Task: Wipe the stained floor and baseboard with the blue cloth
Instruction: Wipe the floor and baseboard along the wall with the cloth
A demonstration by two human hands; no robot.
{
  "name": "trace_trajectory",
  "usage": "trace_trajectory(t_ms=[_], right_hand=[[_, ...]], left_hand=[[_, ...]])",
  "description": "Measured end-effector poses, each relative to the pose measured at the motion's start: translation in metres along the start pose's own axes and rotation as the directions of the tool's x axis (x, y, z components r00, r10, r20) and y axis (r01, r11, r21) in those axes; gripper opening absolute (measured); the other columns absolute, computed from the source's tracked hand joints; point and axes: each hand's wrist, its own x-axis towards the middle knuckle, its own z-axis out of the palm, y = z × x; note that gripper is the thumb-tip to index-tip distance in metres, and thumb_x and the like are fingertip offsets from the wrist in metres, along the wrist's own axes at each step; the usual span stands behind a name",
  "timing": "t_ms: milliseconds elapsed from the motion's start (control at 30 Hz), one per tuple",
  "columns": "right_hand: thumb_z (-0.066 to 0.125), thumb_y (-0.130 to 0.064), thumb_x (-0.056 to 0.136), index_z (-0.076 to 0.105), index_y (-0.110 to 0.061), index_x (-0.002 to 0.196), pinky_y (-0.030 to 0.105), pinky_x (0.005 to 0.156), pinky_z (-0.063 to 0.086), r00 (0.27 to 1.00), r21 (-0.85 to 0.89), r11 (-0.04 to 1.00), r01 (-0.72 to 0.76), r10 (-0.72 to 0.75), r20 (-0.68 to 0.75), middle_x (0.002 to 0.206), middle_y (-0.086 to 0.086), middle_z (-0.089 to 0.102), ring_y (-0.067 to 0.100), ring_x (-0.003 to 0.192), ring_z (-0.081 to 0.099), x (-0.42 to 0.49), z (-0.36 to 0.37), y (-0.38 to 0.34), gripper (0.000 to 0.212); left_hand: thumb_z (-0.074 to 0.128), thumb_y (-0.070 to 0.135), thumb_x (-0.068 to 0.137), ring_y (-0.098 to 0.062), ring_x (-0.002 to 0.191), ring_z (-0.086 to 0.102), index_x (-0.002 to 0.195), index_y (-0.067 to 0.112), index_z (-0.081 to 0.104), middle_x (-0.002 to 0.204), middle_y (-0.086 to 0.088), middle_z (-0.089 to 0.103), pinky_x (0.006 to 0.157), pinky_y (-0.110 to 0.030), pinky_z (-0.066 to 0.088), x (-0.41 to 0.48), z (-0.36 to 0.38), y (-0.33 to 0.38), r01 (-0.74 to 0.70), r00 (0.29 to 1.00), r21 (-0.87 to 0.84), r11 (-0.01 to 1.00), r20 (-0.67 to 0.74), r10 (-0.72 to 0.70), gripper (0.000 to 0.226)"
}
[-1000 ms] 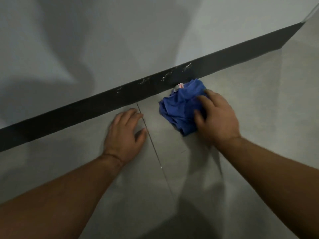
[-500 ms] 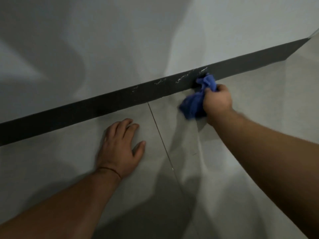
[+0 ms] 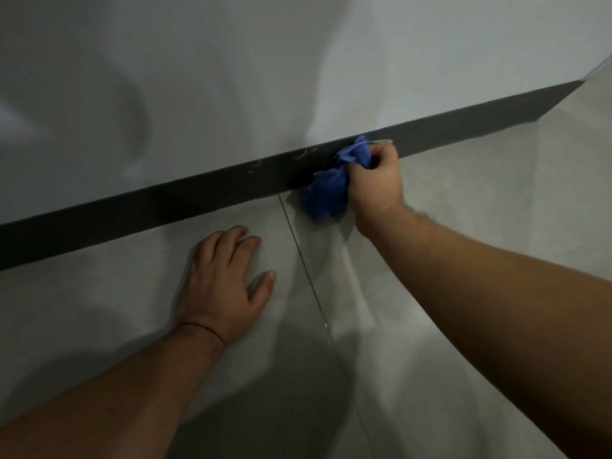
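Note:
My right hand (image 3: 374, 183) grips the bunched blue cloth (image 3: 328, 187) and presses its upper part against the dark baseboard (image 3: 165, 200). The cloth's lower part hangs down to the grey tiled floor (image 3: 463, 200). Whitish stain specks (image 3: 304, 154) show on the baseboard just left of the cloth, with smaller ones (image 3: 255, 165) further left. My left hand (image 3: 225, 283) lies flat on the floor, fingers spread, palm down, left of a tile joint (image 3: 304, 266).
A pale grey wall (image 3: 298, 61) rises above the baseboard. The baseboard runs diagonally from lower left to upper right, ending at a corner (image 3: 579, 82) at the far right. Shadows of my arms fall on the floor tiles.
My right hand lifted the cloth from the floor and brought it up against the baseboard, covering the right-hand stains. My left hand stayed planted on the floor.

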Motion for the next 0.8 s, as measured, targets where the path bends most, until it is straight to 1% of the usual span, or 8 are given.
trace_trajectory(t_ms=[100, 167, 333, 433, 500, 600, 700, 800], right_hand=[[0.056, 0.005, 0.094, 0.049, -0.011, 0.1, 0.046, 0.096, 0.052, 0.983, 0.157, 0.986, 0.05, -0.021, -0.18, 0.093, 0.011, 0.061, 0.022, 0.089, 0.059, 0.023, -0.013, -0.013, 0.018], [0.056, -0.001, 0.095, 0.048, -0.014, 0.101, 0.048, 0.098, 0.052, 0.975, 0.113, 0.992, 0.049, -0.023, -0.221, 0.099, 0.014, 0.062, 0.023, 0.092, 0.06, 0.032, -0.015, -0.019, 0.016], [0.052, 0.005, 0.093, 0.058, -0.005, 0.111, 0.04, 0.098, 0.052, 0.979, 0.012, 0.997, 0.08, -0.077, -0.187, 0.098, 0.012, 0.063, 0.022, 0.091, 0.062, 0.015, 0.007, -0.015, 0.022], [0.05, 0.007, 0.091, 0.063, -0.006, 0.106, 0.027, 0.09, 0.053, 0.979, -0.154, 0.968, 0.196, -0.201, -0.016, 0.097, 0.008, 0.065, 0.019, 0.091, 0.063, -0.005, 0.011, -0.007, 0.024], [0.051, 0.01, 0.087, 0.065, -0.006, 0.1, 0.026, 0.091, 0.054, 0.964, -0.17, 0.95, 0.264, -0.258, 0.059, 0.098, 0.011, 0.067, 0.021, 0.094, 0.064, -0.011, 0.008, -0.005, 0.024], [0.05, 0.009, 0.087, 0.064, -0.013, 0.096, 0.026, 0.093, 0.054, 0.972, -0.158, 0.959, 0.234, -0.236, 0.006, 0.097, 0.006, 0.068, 0.016, 0.094, 0.066, -0.003, -0.002, -0.01, 0.028], [0.047, 0.005, 0.087, 0.062, -0.021, 0.098, 0.036, 0.096, 0.056, 0.984, -0.116, 0.986, 0.124, -0.137, -0.112, 0.094, -0.002, 0.068, 0.014, 0.094, 0.067, 0.013, -0.012, -0.014, 0.032], [0.048, 0.005, 0.088, 0.059, -0.018, 0.1, 0.039, 0.098, 0.055, 0.987, -0.145, 0.98, 0.138, -0.148, -0.063, 0.097, -0.001, 0.067, 0.015, 0.096, 0.066, 0.003, -0.001, -0.01, 0.028]], left_hand=[[0.041, 0.059, 0.092, -0.032, 0.134, 0.042, 0.141, 0.016, 0.054, 0.147, -0.008, 0.049, 0.113, -0.049, 0.04, -0.001, 0.0, 0.001, 0.009, 1.0, -0.014, 1.0, 0.003, -0.008, 0.067], [0.042, 0.059, 0.092, -0.032, 0.134, 0.042, 0.141, 0.015, 0.055, 0.147, -0.009, 0.049, 0.113, -0.05, 0.04, -0.001, 0.0, 0.001, 0.006, 1.0, -0.017, 1.0, 0.002, -0.006, 0.067], [0.041, 0.06, 0.092, -0.032, 0.133, 0.044, 0.14, 0.016, 0.054, 0.146, -0.009, 0.049, 0.111, -0.05, 0.042, 0.0, 0.0, 0.001, -0.002, 1.0, 0.006, 1.0, -0.003, 0.002, 0.067], [0.045, 0.059, 0.092, -0.031, 0.131, 0.045, 0.139, 0.016, 0.056, 0.145, -0.008, 0.05, 0.11, -0.049, 0.042, 0.0, 0.002, 0.0, -0.013, 1.0, 0.007, 1.0, -0.02, 0.013, 0.064], [0.046, 0.058, 0.091, -0.03, 0.13, 0.045, 0.138, 0.016, 0.056, 0.145, -0.008, 0.05, 0.109, -0.048, 0.042, 0.0, 0.002, -0.001, -0.012, 1.0, 0.008, 1.0, -0.024, 0.012, 0.064], [0.045, 0.059, 0.091, -0.03, 0.13, 0.045, 0.138, 0.017, 0.055, 0.145, -0.008, 0.05, 0.11, -0.047, 0.04, 0.0, 0.002, -0.001, -0.006, 1.0, 0.007, 1.0, -0.024, 0.006, 0.064], [0.042, 0.06, 0.091, -0.031, 0.132, 0.043, 0.139, 0.017, 0.055, 0.146, -0.008, 0.05, 0.111, -0.047, 0.039, -0.001, 0.001, 0.0, 0.005, 1.0, 0.007, 1.0, -0.014, -0.005, 0.066], [0.042, 0.06, 0.092, -0.031, 0.133, 0.043, 0.14, 0.016, 0.055, 0.147, -0.009, 0.049, 0.112, -0.049, 0.04, -0.001, -0.001, 0.001, 0.003, 1.0, 0.003, 1.0, -0.008, -0.003, 0.067]])
